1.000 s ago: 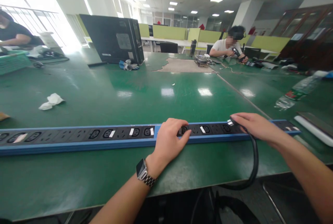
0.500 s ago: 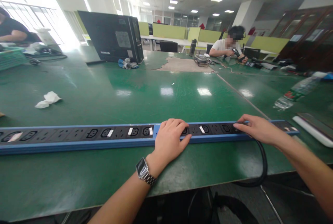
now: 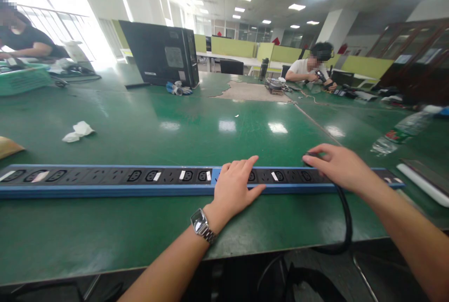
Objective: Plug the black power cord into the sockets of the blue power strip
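A long blue power strip with a row of black sockets lies across the green table. Small white stickers mark some of the sockets. My left hand rests over the strip's middle with fingers and thumb apart, hiding some sockets beneath it. At the right part of the strip, my right hand pinches the end of a black power cord just above the sockets. Most of the cord's plug is hidden by my fingers. From that hand the cord loops down past the table's front edge.
A plastic bottle lies at the right, beyond a white-edged flat object. Crumpled tissue is at the left. Farther back stand a black computer case, gloves and a green basket. Two people sit across the table.
My right hand has lifted slightly and moved left along the strip with the cord. My left hand stays on the strip, its index finger raised more. The camera view has shifted a little.
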A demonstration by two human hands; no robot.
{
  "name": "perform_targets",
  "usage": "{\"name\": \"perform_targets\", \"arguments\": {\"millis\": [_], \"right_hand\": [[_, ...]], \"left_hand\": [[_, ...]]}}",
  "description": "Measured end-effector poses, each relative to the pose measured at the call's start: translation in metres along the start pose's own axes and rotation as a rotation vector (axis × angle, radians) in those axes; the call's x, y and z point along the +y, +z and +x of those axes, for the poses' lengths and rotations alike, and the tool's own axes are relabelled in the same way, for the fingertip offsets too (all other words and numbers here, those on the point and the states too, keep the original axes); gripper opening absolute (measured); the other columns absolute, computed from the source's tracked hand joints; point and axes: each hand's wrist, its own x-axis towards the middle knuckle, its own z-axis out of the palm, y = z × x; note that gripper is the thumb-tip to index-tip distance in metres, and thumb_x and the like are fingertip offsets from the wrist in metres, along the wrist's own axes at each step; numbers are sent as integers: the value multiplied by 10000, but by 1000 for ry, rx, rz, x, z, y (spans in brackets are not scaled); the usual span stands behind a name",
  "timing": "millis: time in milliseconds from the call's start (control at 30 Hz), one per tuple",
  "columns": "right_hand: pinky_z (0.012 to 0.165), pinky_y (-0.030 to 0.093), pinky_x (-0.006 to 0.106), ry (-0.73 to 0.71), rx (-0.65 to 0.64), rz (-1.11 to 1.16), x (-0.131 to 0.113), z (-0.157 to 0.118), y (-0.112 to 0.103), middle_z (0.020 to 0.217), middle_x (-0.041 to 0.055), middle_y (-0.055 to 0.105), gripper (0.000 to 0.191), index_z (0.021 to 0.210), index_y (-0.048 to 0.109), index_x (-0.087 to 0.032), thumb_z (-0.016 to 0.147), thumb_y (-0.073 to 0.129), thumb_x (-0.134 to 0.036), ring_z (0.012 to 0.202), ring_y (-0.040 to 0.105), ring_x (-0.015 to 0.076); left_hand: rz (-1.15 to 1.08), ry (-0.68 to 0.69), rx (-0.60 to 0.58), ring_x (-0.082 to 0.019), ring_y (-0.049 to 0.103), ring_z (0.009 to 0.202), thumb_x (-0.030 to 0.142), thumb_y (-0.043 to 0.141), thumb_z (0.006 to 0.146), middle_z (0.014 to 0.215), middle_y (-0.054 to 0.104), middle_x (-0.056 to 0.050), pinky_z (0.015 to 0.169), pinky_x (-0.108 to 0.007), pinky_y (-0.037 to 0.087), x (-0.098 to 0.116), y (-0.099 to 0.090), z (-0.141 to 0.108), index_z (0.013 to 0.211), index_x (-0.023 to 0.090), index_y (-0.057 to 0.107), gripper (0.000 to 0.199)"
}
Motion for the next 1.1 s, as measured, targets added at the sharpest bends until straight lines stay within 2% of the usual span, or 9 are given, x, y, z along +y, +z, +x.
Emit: {"name": "perform_targets", "arguments": {"millis": [100, 167, 200, 300, 433, 533, 667, 900, 1100], "right_hand": [[538, 483, 286, -217, -316, 407, -63, -22, 5, 777, 45, 732, 591, 1264, 617, -194, 764, 660, -507, 629, 664, 187], [587, 526, 293, -308, -336, 709, -87, -30, 12, 955, 79, 744, 611, 1321, 559, -199, 795, 643, -497, 709, 697, 189], [607, 539, 298, -318, -269, 805, -90, -31, 17, 1001, 93, 740, 570, 1291, 572, -192, 811, 627, -495, 734, 705, 190], [681, 555, 328, -248, 34, 731, -68, -23, 42, 941, 94, 747, 396, 1082, 661, -175, 840, 598, -482, 774, 709, 204], [873, 518, 431, -233, 290, 211, -10, -10, 89, 1007, 103, 743, 318, 981, 702, -174, 862, 566, -436, 958, 684, 270], [926, 485, 421, -350, 448, -4, 13, -11, 114, 1025, 94, 743, 286, 948, 709, -168, 898, 508, -365, 1005, 669, 266], [871, 492, 353, -403, 575, -73, 14, -14, 124, 970, 63, 754, 252, 919, 714, -179, 903, 488, -289, 929, 689, 224], [858, 489, 326, -417, 618, -86, 12, -12, 124, 957, 50, 757, 238, 918, 719, -183, 890, 496, -262, 914, 695, 215], [865, 490, 324, -419, 615, -71, 13, -12, 125, 963, 48, 759, 240, 921, 718, -189, 885, 493, -265, 924, 697, 213]], "left_hand": [[-88, 73, 100, -253, 598, 1094, 407, 669, 857, 1253, 625, -92, 911, -409, 476, -1, -5, -1, 1412, 224, 389, 648], [-82, 115, 215, -231, 611, 1061, 377, 592, 919, 1187, 650, -79, 891, -378, 480, -8, -16, -6, 1317, 243, 503, 430], [-60, 111, 281, -226, 612, 1052, 366, 557, 941, 1157, 655, -80, 892, -371, 480, -15, -24, -10, 1265, 241, 550, 347], [14, -55, 462, -220, 611, 1039, 368, 520, 953, 1124, 643, -94, 917, -365, 490, -43, -56, -26, 1260, 214, 566, 347], [60, -418, 605, -204, 662, 864, 486, 650, 835, 1016, 685, -50, 834, -350, 538, -85, -98, -55, 1237, 205, 564, 497], [94, -519, 537, -220, 677, 825, 571, 671, 777, 939, 719, -28, 799, -350, 544, -106, -117, -77, 1044, 239, 671, 425], [98, -482, 366, -237, 694, 828, 614, 652, 769, 940, 743, -20, 799, -349, 547, -122, -123, -94, 1018, 280, 712, 421], [149, -281, 271, -232, 693, 899, 569, 601, 838, 1021, 728, -24, 900, -350, 532, -125, -116, -86, 1080, 294, 683, 375], [138, -305, 252, -246, 681, 935, 536, 570, 863, 1046, 716, -44, 921, -380, 525, -123, -115, -90, 1115, 278, 659, 371]]}}
